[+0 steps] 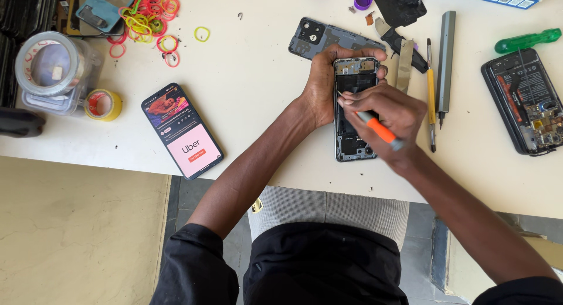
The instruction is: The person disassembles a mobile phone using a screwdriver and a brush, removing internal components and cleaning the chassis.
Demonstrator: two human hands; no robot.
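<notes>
Head view: an opened phone [353, 114], its back removed and its internals exposed, lay on the white table [258, 94] just right of frame centre. It was gripped along its upper left edge by the left hand [321, 85], the fingers curled over the top end. A small screwdriver with an orange and grey handle [380, 129] was held in a closed pinch by the right hand [384, 114], the thin tip directed at the upper half of the exposed frame. The step in hand was judged to be work on a small fastener or part inside the body; a steady tip and a firmly pinned phone would be required next.

At 11 o'clock of the phone, the detached grey back cover [319, 38] was found. At 3 o'clock, a yellow-handled tool [431, 94] and a grey driver [446, 59] were laid parallel; further out, a second opened phone [525, 100] and a green-handled screwdriver [528, 40]. At 9 o'clock, a lit phone [182, 131] was placed, with tape rolls [58, 70] and coloured rubber bands [146, 21] beyond. Pale flooring was visible below the table edge.
</notes>
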